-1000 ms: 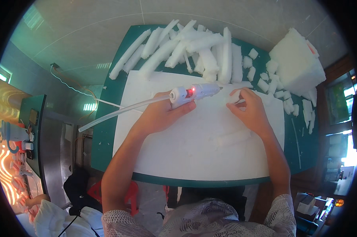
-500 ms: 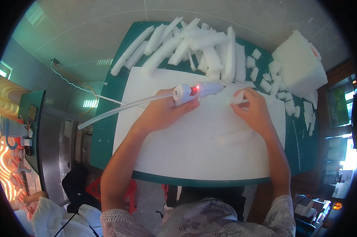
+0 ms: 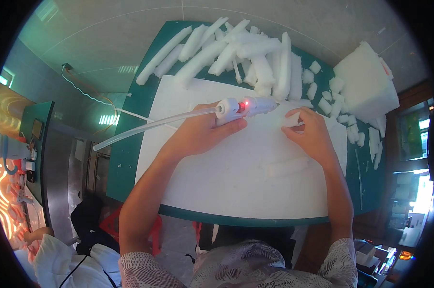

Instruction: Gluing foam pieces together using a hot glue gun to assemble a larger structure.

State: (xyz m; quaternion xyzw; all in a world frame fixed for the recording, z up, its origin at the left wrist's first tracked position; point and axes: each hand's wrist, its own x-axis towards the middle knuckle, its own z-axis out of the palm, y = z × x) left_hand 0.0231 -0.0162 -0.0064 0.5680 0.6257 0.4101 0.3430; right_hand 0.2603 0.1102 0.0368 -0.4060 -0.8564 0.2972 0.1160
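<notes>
My left hand [image 3: 198,134] is wrapped round a white hot glue gun [image 3: 259,105] with a lit red light. Its nozzle points right, toward my other hand. A long translucent glue stick [image 3: 152,127] sticks out of the gun's back end to the left. Between the thumb and fingertips of my right hand [image 3: 314,137] is a small white foam piece [image 3: 291,121], partly hidden by the fingers. Nozzle and foam piece are apart. Both hands are above a white board [image 3: 217,187], where a short white foam strip [image 3: 288,167] lies near my right wrist.
Foam strips [image 3: 200,62] are heaped along the back of the green table [image 3: 126,175]. At the right stand a large foam block [image 3: 366,81] and several loose chunks [image 3: 337,103]. A thin clear stick [image 3: 359,170] lies by the right edge. Another person's white clothing [image 3: 63,261] shows lower left.
The view has shifted slightly. My left hand keeps the glue gun and my right hand keeps the foam piece, both almost in the same place over the board.
</notes>
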